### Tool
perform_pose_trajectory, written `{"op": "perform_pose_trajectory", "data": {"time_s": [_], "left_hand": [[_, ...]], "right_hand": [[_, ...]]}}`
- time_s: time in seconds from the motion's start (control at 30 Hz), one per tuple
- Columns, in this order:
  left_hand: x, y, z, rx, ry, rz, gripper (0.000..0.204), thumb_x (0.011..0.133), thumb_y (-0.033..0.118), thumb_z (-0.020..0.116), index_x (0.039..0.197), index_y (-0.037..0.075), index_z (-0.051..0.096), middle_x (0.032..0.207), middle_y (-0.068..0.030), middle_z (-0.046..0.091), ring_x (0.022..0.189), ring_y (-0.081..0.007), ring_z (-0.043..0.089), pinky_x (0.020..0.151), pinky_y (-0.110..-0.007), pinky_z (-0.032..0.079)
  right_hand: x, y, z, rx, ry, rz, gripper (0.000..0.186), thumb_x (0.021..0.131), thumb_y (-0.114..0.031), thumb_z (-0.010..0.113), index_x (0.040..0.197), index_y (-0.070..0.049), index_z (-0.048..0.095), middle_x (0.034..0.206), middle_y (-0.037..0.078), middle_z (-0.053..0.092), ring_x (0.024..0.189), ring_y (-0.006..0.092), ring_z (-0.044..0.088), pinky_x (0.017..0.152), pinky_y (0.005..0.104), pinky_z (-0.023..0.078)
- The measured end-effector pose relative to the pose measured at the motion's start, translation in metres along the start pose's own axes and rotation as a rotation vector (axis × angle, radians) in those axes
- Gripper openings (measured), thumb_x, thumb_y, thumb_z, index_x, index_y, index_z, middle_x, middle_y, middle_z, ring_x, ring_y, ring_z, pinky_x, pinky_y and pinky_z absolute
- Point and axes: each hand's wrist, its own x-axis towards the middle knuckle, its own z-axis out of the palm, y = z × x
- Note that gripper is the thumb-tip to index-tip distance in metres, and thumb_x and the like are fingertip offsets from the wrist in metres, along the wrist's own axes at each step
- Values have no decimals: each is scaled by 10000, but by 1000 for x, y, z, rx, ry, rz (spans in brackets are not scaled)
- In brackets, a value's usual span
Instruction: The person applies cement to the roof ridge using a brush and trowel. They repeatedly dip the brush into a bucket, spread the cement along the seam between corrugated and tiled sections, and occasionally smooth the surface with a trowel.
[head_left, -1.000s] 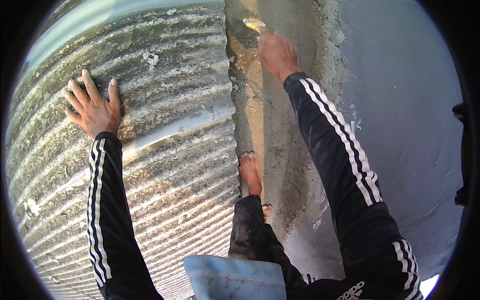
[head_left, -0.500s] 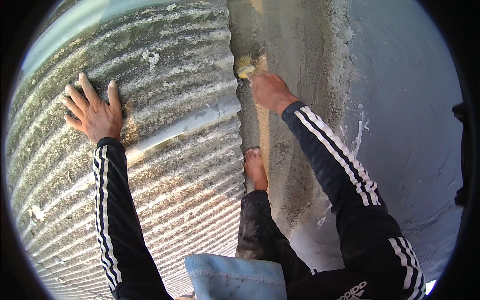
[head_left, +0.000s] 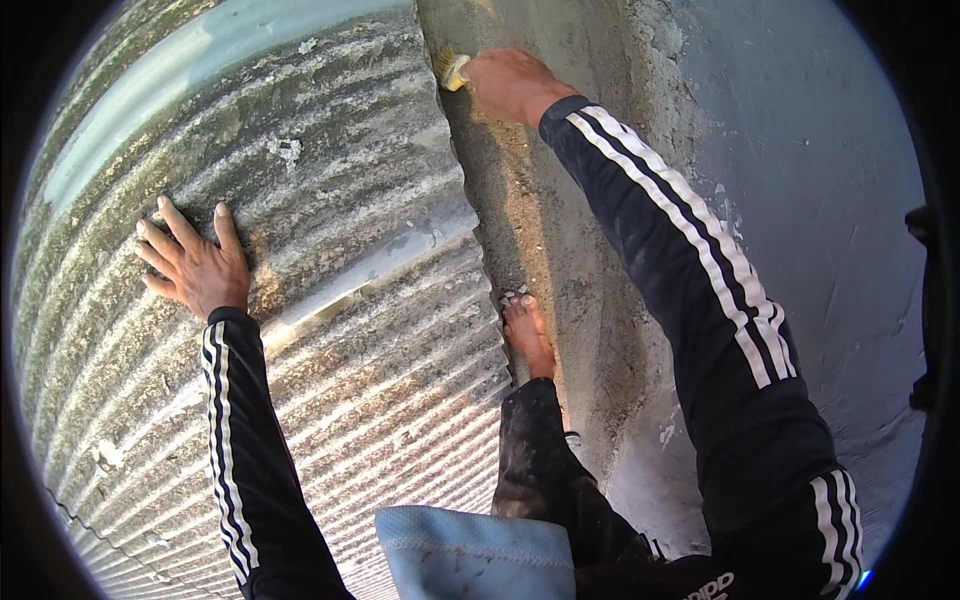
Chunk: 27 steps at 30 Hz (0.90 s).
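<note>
My left hand point(head_left: 200, 262) lies with spread fingers on the weathered grey corrugated sheet point(head_left: 140, 420) at the left. My right hand point(head_left: 510, 85) grips a yellow-handled paintbrush point(head_left: 451, 69), its bristles down by the sheet's wavy edge, high in the picture. Under and beside it runs a rough concrete channel point(head_left: 550, 265) with a streak of sandy grit along it. Whether the bristles touch the concrete, I cannot tell.
My bare foot point(head_left: 530, 335) stands in the channel against the sheet's edge. To the right is a smoother grey rendered surface point(head_left: 810, 250) with a crumbly, pale border. Light blue cloth point(head_left: 470, 550) hangs at my front, low in the picture.
The brush in my right hand came down along the sheet's edge, then moved back up and away from me. My left hand stays on the sheet as the view shifts slightly.
</note>
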Motion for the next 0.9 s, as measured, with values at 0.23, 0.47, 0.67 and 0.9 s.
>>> {"op": "perform_pose_trajectory", "data": {"time_s": [0.23, 0.47, 0.67, 0.9], "left_hand": [[-1, 1, 1, 0, 1, -10, 871, 1018, 772, 330, 1689, 224, 233, 1732, -231, 187, 1617, -433, 95, 1255, -675, 67], [0, 1, -1, -13, 27, 5, 877, 1012, 777, 341, 1690, 233, 229, 1731, -234, 187, 1618, -434, 91, 1251, -681, 61], [0, 1, -1, -21, 9, -5, 863, 1016, 762, 358, 1686, 231, 240, 1726, -244, 195, 1611, -449, 106, 1249, -683, 72], [1, 0, -2, -18, 21, -11, 840, 1021, 746, 373, 1682, 243, 247, 1727, -237, 196, 1606, -459, 118, 1249, -677, 74]], "right_hand": [[-32, 9, 7, 30, 282, -37, 210, 916, -67, 639, 1074, -47, 776, 1111, 195, 752, 1101, 392, 712, 934, 518, 574], [-79, -7, 47, 37, -275, -29, 232, 909, -42, 612, 1071, -38, 779, 1072, 214, 752, 1096, 378, 719, 946, 494, 575], [-23, 37, 20, 71, 337, -8, 252, 947, -137, 583, 1069, 3, 753, 1036, 270, 731, 1021, 423, 719, 904, 524, 566], [18, 10, -3, -90, -74, 78, 285, 963, -190, 564, 1068, -15, 763, 1026, 271, 743, 965, 454, 728, 874, 518, 573]]}}
